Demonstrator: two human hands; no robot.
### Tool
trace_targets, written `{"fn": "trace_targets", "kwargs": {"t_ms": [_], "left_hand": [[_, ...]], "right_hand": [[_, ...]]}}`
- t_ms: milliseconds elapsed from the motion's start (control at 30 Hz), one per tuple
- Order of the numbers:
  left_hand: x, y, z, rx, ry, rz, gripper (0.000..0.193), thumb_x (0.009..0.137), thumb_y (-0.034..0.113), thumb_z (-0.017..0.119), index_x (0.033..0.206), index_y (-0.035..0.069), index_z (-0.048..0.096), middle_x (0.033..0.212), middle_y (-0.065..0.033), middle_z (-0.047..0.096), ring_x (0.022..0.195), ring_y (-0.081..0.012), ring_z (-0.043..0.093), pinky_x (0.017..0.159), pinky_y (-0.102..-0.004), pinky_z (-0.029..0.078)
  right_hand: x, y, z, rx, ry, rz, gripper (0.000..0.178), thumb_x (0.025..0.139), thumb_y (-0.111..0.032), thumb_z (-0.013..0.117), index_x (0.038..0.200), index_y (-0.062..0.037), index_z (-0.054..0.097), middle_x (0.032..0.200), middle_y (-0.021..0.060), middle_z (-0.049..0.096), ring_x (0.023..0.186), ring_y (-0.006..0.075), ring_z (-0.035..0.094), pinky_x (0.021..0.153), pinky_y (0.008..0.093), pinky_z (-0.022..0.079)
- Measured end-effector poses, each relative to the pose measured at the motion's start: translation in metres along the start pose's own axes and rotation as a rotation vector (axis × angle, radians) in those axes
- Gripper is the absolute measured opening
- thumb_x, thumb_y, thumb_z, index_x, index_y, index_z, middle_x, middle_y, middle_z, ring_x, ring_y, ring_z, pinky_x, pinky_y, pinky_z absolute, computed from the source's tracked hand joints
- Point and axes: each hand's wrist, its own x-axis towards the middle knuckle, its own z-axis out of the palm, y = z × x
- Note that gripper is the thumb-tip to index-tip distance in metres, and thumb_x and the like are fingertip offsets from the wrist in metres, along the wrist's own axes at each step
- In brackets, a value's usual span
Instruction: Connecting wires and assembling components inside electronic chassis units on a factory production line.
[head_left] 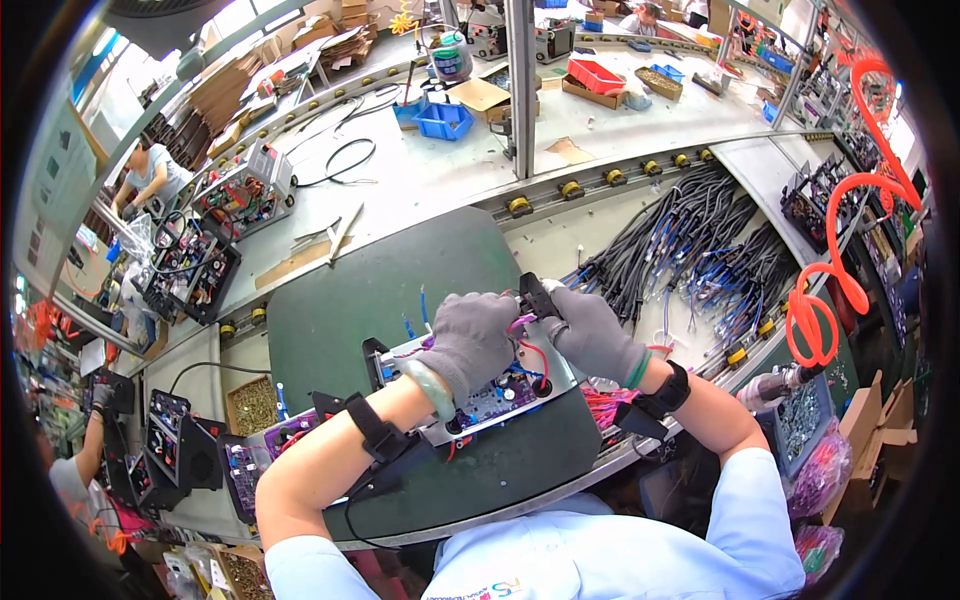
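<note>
A purple circuit board assembly (490,402) in a metal frame lies on the green mat (520,450) before me. My left hand (472,340), in a grey glove, is curled above the board beside purple and red wires (533,352); what its fingers grip is hidden. With the fingers of my right hand (595,338), also gloved, I hold a small black plastic part (538,296) at the assembly's far right corner. The left fingertips come up close to this part. Two blue wire ends (423,306) stick up behind the assembly.
A bundle of black cables (660,240) lies at the right, near a coiled orange air hose (830,290). More board assemblies (290,435) sit to the left, by a box of screws (252,405). A metal post (521,90) stands ahead. Co-workers (155,178) are at the left.
</note>
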Motion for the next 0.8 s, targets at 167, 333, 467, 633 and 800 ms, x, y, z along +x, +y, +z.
{"fn": "trace_targets", "kwargs": {"t_ms": [167,333,467,633,800], "left_hand": [[0.002,0.003,0.008,-0.069,0.079,0.035,0.011,0.076,0.021,0.073,0.080,0.011,0.069,0.084,-0.0104,0.069,0.087,-0.0319,0.068,0.080,-0.0438,0.049],[0.001,0.004,0.014,-0.100,0.142,0.032,0.010,0.071,0.016,0.073,0.078,0.011,0.067,0.080,-0.0099,0.068,0.085,-0.0321,0.068,0.078,-0.0444,0.049],[0.001,0.005,0.015,0.003,0.195,0.099,0.010,0.072,0.016,0.072,0.080,0.011,0.068,0.080,-0.0094,0.069,0.084,-0.0315,0.068,0.078,-0.0443,0.050],[0.011,0.007,0.011,0.053,0.056,0.034,0.017,0.074,0.024,0.074,0.085,0.011,0.070,0.086,-0.0085,0.072,0.089,-0.0284,0.071,0.080,-0.0418,0.049],[-0.001,0.007,0.000,-0.083,0.075,-0.040,0.014,0.087,0.025,0.067,0.091,0.012,0.071,0.091,-0.0105,0.072,0.091,-0.0312,0.070,0.082,-0.0454,0.050]], "right_hand": [[-0.001,-0.003,0.002,-0.021,0.009,0.024,0.029,0.090,-0.013,0.058,0.117,-0.0020,0.058,0.084,0.0246,0.067,0.081,0.0439,0.068,0.071,0.0525,0.053],[0.000,-0.002,0.004,-0.060,-0.009,0.048,0.025,0.089,-0.013,0.058,0.110,-0.0002,0.057,0.085,0.0258,0.067,0.084,0.0460,0.066,0.073,0.0539,0.052],[-0.003,0.000,0.006,-0.056,0.029,0.015,0.021,0.090,-0.015,0.059,0.104,-0.0004,0.056,0.081,0.0254,0.066,0.082,0.0458,0.066,0.072,0.0541,0.052],[-0.003,-0.002,0.006,-0.077,0.016,0.038,0.022,0.091,-0.018,0.059,0.105,-0.0010,0.057,0.076,0.0241,0.065,0.078,0.0452,0.067,0.069,0.0533,0.052],[-0.002,-0.003,0.000,-0.046,0.031,0.010,0.024,0.092,-0.020,0.058,0.108,-0.0015,0.059,0.076,0.0240,0.066,0.077,0.0443,0.067,0.069,0.0526,0.052]]}}
